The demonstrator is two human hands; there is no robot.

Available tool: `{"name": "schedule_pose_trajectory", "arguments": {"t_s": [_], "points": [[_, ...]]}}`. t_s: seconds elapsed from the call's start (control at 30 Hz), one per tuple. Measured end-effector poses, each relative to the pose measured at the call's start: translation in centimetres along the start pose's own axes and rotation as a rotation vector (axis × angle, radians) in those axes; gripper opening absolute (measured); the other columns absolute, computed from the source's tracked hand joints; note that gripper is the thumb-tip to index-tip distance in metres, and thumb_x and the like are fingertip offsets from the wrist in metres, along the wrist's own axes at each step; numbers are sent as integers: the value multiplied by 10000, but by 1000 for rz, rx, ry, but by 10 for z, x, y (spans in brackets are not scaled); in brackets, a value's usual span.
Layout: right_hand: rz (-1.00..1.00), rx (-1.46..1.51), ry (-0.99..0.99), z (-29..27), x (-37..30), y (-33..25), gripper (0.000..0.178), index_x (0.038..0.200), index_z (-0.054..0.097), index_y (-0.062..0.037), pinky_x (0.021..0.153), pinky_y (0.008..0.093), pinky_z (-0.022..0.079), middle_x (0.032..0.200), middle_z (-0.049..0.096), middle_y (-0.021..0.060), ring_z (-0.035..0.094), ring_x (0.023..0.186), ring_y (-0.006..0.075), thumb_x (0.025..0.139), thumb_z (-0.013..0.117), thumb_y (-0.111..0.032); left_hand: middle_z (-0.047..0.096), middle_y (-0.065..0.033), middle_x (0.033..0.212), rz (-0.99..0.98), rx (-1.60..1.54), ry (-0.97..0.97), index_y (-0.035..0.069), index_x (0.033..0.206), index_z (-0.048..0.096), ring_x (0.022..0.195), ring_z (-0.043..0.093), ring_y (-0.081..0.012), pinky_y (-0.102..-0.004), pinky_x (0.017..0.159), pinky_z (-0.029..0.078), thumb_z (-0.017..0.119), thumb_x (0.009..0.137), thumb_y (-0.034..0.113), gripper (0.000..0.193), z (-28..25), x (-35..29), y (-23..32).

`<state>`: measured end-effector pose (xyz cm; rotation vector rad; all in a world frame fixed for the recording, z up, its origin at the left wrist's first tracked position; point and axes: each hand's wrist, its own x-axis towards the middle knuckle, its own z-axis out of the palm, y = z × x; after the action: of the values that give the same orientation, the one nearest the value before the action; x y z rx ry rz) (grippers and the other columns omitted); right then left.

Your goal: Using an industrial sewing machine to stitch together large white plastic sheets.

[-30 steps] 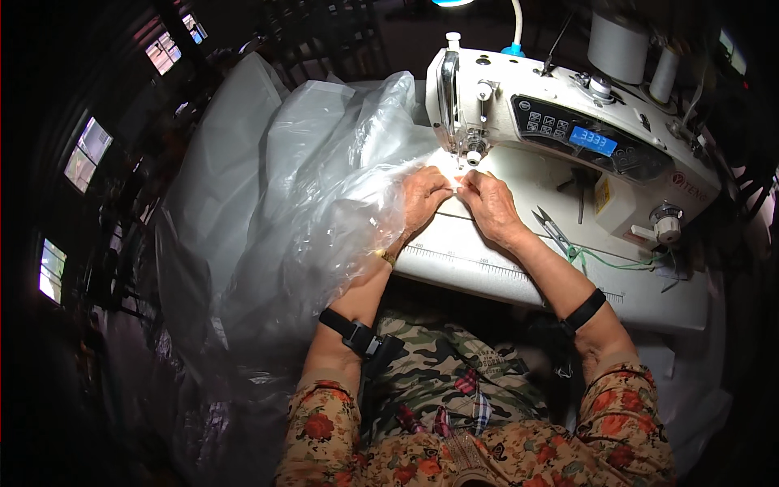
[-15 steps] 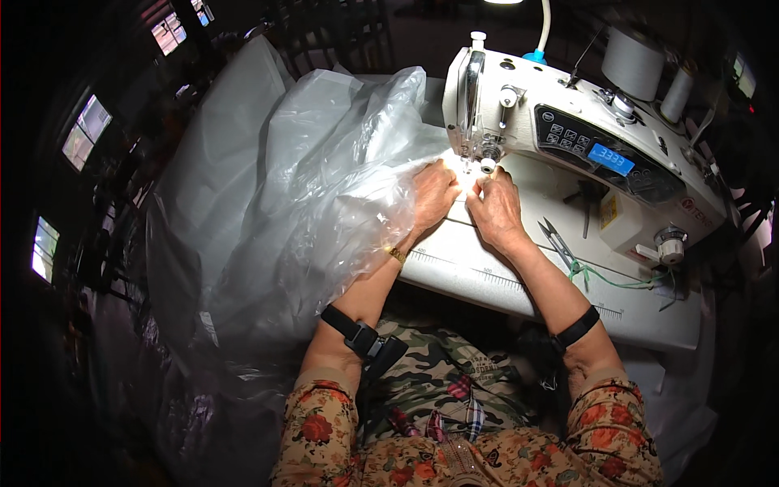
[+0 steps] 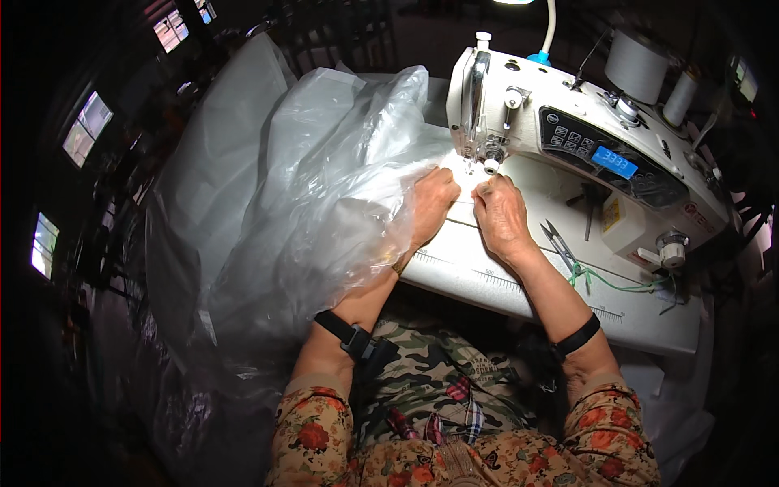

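Note:
A large translucent plastic sheet (image 3: 300, 195) lies in loose folds over the left of the table, reaching the needle area and draping over my left forearm. My left hand (image 3: 435, 201) is closed at its right edge, fingers curled, seemingly gripping the plastic. Just right of it my right hand (image 3: 501, 213) has thumb and fingers pinched together in front of the presser foot (image 3: 471, 169); anything between them is too small to make out. The white sewing machine (image 3: 531, 93) stands over both hands, its lamp glaring on the needle area.
Thread snips (image 3: 558, 245) with a green cord (image 3: 613, 282) lie right of my right forearm on the white table (image 3: 462, 272). A large thread cone (image 3: 637, 66) and a smaller thread spool (image 3: 680, 99) stand behind the machine. The plastic hangs over the table's left side.
My right hand has drawn slightly back from the needle, its fingers now more tucked in. My left hand stays beside the needle with the plastic. The whole view has shifted a little.

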<state>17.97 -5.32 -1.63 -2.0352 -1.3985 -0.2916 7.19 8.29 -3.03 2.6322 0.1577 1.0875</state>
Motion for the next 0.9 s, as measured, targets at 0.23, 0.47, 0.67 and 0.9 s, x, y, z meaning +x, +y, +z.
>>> {"name": "schedule_pose_trajectory", "arguments": {"t_s": [0.23,0.47,0.67,0.9], "points": [[-83,-122,-37,-7,-7,-5,146,894,718,-21,890,420,474,974,643,143,601,1001,283,826,602,-77,610,-76,818,161,94,-98,24,742,666,789,613,-247,-352,691,506,697,762,-16,54,-12,1,-11],[-80,-222,-112,-10,-7,-11,207,978,734,-34,942,396,449,1097,661,134,586,1089,262,869,571,-98,597,-97,824,156,137,-85,14,736,673,813,619,-264,-371,708,510,695,736,-10,33,-11,6,-18],[-78,-269,-123,-3,-6,-3,237,985,734,-33,959,409,430,1124,661,148,579,1108,270,881,536,-109,601,-103,861,164,139,-99,19,743,680,870,619,-270,-383,764,512,670,766,18,25,-8,13,-15],[-61,-304,-218,1,0,-3,234,937,731,-29,930,414,435,1054,656,151,575,1070,285,855,528,-112,604,-103,916,104,275,-171,32,776,694,938,611,-265,-384,806,513,655,790,56,48,4,10,-26]]}}
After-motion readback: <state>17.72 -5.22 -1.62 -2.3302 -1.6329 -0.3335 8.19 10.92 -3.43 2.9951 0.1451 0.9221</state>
